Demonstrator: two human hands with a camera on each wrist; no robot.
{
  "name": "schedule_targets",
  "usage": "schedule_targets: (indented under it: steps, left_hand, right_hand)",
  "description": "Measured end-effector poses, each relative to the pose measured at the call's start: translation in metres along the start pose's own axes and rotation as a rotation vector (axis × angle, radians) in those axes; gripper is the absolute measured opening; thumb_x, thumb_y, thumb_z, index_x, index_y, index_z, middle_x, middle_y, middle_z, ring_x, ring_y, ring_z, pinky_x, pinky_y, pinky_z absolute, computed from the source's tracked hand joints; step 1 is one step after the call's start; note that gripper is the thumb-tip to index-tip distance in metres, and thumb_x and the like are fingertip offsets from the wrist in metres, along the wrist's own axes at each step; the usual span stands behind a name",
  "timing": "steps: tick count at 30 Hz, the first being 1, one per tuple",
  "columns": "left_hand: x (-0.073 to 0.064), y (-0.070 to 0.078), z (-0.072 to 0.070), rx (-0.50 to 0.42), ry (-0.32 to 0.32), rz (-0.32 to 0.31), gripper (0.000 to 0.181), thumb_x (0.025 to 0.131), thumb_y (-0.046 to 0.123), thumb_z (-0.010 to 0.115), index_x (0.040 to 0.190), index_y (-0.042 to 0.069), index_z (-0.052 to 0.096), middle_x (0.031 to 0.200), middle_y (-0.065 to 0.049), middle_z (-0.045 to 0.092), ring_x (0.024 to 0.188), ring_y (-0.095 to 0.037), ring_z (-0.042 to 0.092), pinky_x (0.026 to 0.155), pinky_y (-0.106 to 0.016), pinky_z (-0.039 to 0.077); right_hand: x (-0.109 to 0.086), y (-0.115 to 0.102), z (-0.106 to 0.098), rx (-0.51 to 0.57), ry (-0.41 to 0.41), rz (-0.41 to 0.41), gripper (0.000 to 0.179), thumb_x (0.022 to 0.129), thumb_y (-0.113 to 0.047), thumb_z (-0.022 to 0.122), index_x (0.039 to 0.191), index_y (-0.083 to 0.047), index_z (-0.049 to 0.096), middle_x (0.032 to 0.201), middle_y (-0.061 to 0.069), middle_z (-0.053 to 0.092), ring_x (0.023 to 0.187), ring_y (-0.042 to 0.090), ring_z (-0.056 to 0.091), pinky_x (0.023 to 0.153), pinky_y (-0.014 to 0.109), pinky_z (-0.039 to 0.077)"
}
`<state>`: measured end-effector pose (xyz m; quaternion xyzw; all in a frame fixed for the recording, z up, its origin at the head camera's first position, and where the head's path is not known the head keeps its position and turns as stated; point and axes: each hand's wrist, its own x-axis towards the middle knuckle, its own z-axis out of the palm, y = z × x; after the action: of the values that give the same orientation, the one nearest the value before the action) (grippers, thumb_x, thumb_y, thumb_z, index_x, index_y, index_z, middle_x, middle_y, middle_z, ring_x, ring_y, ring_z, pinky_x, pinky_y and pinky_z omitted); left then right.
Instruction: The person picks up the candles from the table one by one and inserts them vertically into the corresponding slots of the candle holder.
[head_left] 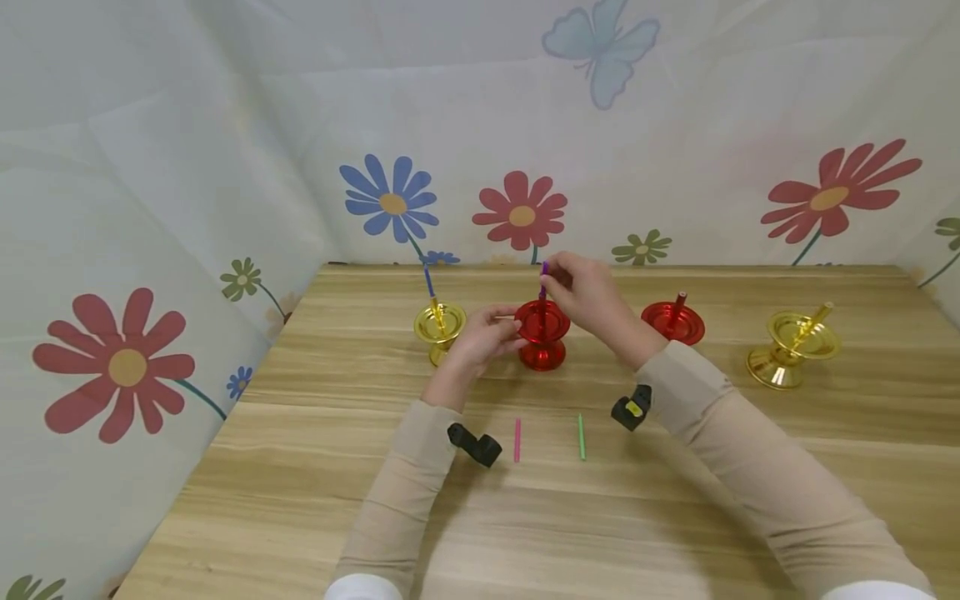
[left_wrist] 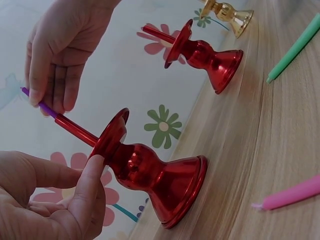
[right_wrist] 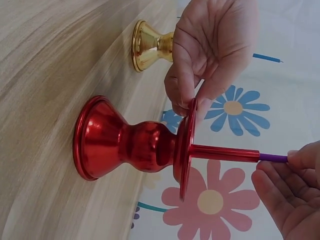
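A red candlestick [head_left: 543, 357] stands upright on the table in front of me. My left hand [head_left: 482, 343] pinches the rim of its dish between thumb and fingers, as the left wrist view shows. Above the dish, my right hand [head_left: 588, 292] pinches a purple candle [right_wrist: 273, 157] between thumb and fingertips. The candle's lower end is in the top of the candlestick's thin red tube [left_wrist: 75, 129]; how deep it sits is hidden.
To the left, a gold candlestick [head_left: 436, 332] bears a blue candle [head_left: 428, 281]. Another red candlestick [head_left: 666, 319] and a gold candlestick [head_left: 777, 368] stand to the right. A pink candle [head_left: 517, 440] and a green candle [head_left: 581, 437] lie nearer me on the wooden table [head_left: 555, 533].
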<state>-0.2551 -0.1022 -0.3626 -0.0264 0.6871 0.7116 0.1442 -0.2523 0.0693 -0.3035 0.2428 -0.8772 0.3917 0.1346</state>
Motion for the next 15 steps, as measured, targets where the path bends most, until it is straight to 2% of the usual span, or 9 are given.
schedule_targets:
  steps: [9,15]
  left_hand:
    - [0.0004,-0.0006,0.0000,-0.008,0.012,-0.005,0.035,0.095,-0.004,0.047,0.130,-0.006,0.050,0.107,-0.019,0.059,0.078,-0.013,0.062,0.078,-0.025,0.057]
    - [-0.0003,-0.0004,0.0000,-0.008,0.018,-0.009,0.035,0.096,-0.004,0.047,0.130,-0.005,0.051,0.106,-0.018,0.059,0.078,-0.013,0.062,0.074,-0.022,0.057]
  right_hand:
    - [0.0021,-0.0008,-0.0008,-0.016,-0.014,0.023,0.019,0.091,-0.008,0.062,0.104,0.006,0.063,0.093,0.020,0.068,0.082,0.029,0.065,0.077,0.040,0.058]
    - [0.0037,-0.0012,-0.0014,-0.022,-0.023,0.012,0.018,0.091,-0.006,0.063,0.102,0.007,0.064,0.092,0.020,0.069,0.082,0.029,0.066,0.078,0.040,0.058]
